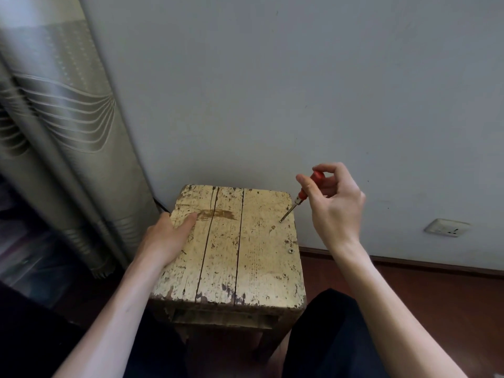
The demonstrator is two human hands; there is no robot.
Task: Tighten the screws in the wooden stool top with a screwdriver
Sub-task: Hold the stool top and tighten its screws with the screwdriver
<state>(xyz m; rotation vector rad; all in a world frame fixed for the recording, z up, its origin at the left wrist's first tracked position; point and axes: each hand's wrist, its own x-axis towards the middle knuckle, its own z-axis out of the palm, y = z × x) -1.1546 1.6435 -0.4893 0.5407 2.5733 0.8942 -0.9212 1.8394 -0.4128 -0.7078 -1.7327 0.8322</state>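
Note:
A worn wooden stool top (pixel 246 255) with flaking cream paint stands before me, made of three planks. My right hand (pixel 334 203) pinches the red handle of a small screwdriver (pixel 301 196), whose metal tip sits in a screw (pixel 281 221) near the top's right edge. A second screw (pixel 291 251) shows lower on the same edge. My left hand (pixel 166 238) grips the stool's left edge, thumb lying on the top surface and fingers hidden over the side.
A grey wall (pixel 300 91) rises right behind the stool, with a white socket (pixel 447 228) low on the right. A patterned curtain (pixel 65 137) hangs at the left. My dark-clothed knees flank the stool over a red-brown floor (pixel 425 293).

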